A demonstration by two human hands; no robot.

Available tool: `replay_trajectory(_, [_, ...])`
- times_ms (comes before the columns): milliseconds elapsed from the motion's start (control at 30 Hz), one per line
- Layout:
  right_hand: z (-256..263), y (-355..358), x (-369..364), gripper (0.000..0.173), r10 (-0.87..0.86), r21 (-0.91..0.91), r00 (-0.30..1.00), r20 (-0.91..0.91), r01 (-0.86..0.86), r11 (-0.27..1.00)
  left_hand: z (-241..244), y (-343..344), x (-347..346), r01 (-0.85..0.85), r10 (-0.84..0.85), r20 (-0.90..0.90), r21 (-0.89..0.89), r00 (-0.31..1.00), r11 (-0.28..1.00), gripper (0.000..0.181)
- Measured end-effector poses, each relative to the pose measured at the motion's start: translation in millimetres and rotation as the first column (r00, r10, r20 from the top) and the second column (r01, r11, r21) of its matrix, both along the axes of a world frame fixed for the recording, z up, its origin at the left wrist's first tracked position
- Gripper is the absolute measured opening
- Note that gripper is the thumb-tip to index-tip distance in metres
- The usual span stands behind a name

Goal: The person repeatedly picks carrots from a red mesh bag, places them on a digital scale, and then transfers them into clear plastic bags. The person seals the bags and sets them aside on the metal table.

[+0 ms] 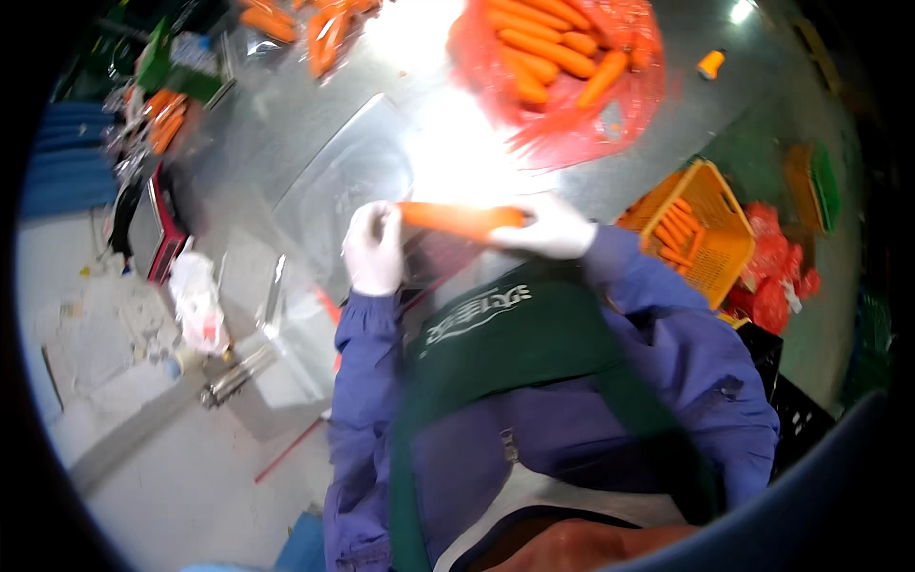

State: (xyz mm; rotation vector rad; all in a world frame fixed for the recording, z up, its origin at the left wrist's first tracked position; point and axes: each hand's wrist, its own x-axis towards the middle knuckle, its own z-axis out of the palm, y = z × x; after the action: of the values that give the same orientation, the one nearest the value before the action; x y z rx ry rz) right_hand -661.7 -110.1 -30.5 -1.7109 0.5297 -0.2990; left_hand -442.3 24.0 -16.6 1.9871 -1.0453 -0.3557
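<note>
A single carrot point(457, 219) is held level in front of the dark green apron, slightly blurred. My left hand point(373, 247), in a white glove, has thumb and fingers at the carrot's left end. My right hand point(550, 226), gloved too, grips the other end. Beyond them a red plastic bag point(572, 136) lies open on the metal table point(686, 118), with several carrots point(547, 53) in it. Clear plastic bags point(350, 168) lie flat on the table near my left hand.
Carrots in clear bags point(329, 36) lie at the table's far left. A yellow crate point(715, 247) holding carrots stands tilted at right, beside red plastic bags point(770, 286). A carrot stub point(710, 64) sits far right. A white plastic bag point(196, 300) hangs at left.
</note>
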Motion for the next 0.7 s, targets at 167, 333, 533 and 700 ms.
replay_trajectory(167, [19.0, 19.2, 34.2, 0.052, -0.055, -0.009, 0.992, 0.113, 0.056, 0.998, 17.7, -21.0, -24.5, 0.102, -0.1, 0.065, -0.035, 0.993, 0.994, 0.006])
replay_trajectory(333, [-18.3, -43.7, 25.7, 0.028, -0.315, 0.172, 0.949, 0.004, 0.31, 0.935, -15.0, -11.6, 14.9, -0.003, 0.011, -0.184, 0.041, 0.983, 0.999, 0.007])
replay_trajectory(533, [-138.4, -225.1, -53.2, 0.054, -0.968, -0.622, 0.231, -0.102, 0.744, 0.243, -16.9, -16.8, 19.1, -0.098, 0.096, -0.041, -0.039, 0.995, 0.994, 0.01])
replay_trajectory(700, [-157.9, -254.1, -83.1, 0.058, -0.733, -0.188, 0.387, -0.56, 0.802, 0.567, -11.5, -19.0, 25.6, -0.146, 0.146, 0.0, 0.001, 0.989, 0.989, 0.01])
